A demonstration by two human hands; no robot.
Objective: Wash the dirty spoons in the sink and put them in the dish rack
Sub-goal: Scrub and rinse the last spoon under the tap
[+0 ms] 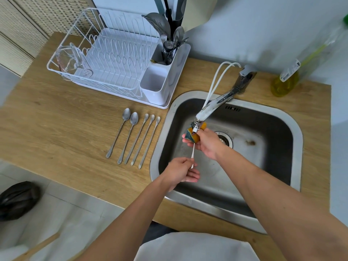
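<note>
Five spoons (134, 136) on counter, one spoon (192, 154) held

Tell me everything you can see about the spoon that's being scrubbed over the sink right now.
The spoon is a thin, long-handled piece that looks like silver metal. Only its handle shows; the bowl end is hidden inside the folded yellow and green sponge that the right hand squeezes around it. The left hand pinches the handle's lower end. It stands nearly upright in the picture, held over the steel sink just below the tap spout, touching only the sponge and fingers.
</note>
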